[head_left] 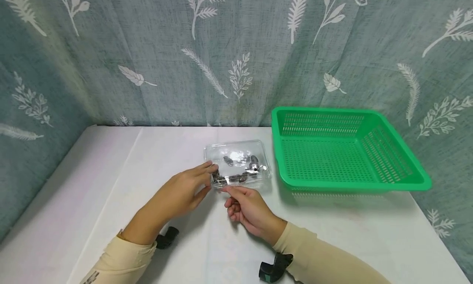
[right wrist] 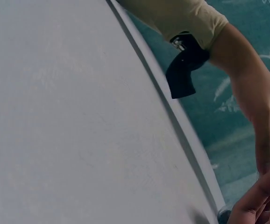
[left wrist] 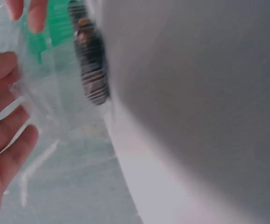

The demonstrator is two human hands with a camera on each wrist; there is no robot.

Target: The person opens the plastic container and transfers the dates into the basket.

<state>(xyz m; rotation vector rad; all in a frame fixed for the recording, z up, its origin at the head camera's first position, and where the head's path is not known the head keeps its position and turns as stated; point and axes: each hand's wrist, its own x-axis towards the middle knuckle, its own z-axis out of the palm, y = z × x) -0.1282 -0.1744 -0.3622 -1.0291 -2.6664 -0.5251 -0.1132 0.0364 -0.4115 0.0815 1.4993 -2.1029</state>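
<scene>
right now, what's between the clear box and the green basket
Only bare white table separates the box from the basket in the head view.

Head view: from above the near side, facing forward and down, widest of three. Grey-green leaf-print fabric curtain (head_left: pixel 236 25) at 12 o'clock, flat white tabletop (head_left: pixel 207 251) at 6. Left wrist view: close, low, blurred, rolled sideways, tabletop toward 3; looks across at clear rectangular plastic container (head_left: pixel 238 162) at 10, which head view shares near its centre. Right wrist view: also rolled, tabletop edge slanting from 12 to 5; takes in left arm's beige cloth sleeve (right wrist: pixel 191 18) and curved black mount (right wrist: pixel 184 70) around 1, both shared with head view. Right hand (right wrist: pixel 261 193) very near, cropped at 4. Curtain, tabletop in all three.
</scene>
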